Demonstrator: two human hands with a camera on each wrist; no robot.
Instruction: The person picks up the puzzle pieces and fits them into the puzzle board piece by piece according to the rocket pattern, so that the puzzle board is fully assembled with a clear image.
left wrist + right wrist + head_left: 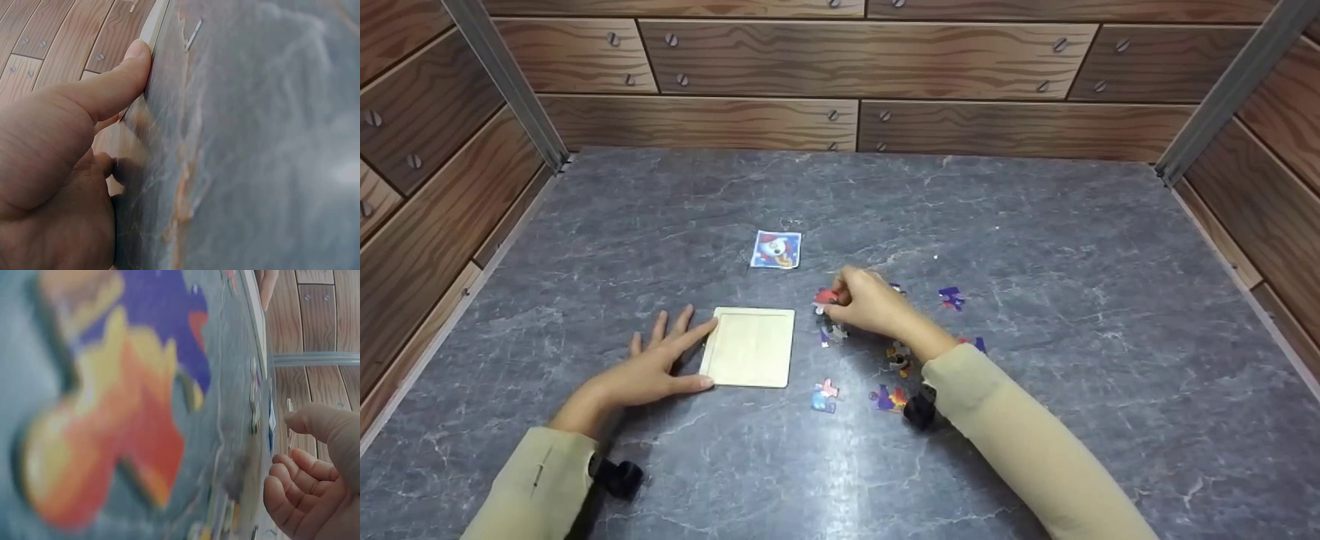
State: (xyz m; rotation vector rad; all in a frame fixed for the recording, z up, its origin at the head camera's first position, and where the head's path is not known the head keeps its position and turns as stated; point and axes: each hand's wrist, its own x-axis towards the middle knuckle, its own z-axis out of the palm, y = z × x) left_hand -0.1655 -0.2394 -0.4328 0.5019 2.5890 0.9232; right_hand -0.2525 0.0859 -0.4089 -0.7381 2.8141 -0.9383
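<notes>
My left hand (649, 367) lies with fingers spread at the left side of a pale wooden puzzle tray (750, 349). Its thumb and index fingertip touch the tray's edge, and the left wrist view shows the thumb (121, 79) straight against it. Right of the tray, my right hand (874, 300) pinches a red jigsaw piece (826, 297) between thumb and fingers. Edge-on in the right wrist view, that piece looks like a thin strip. A purple and grey piece (832, 335) lies just below this hand.
More jigsaw pieces lie scattered to the right: a blue and pink one (825, 395), a purple and orange one (889, 398), a yellow and black one (898, 358) and a purple one (952, 298). Behind the tray is a small picture card (776, 250). Wood-patterned walls (870, 60) surround the grey tabletop.
</notes>
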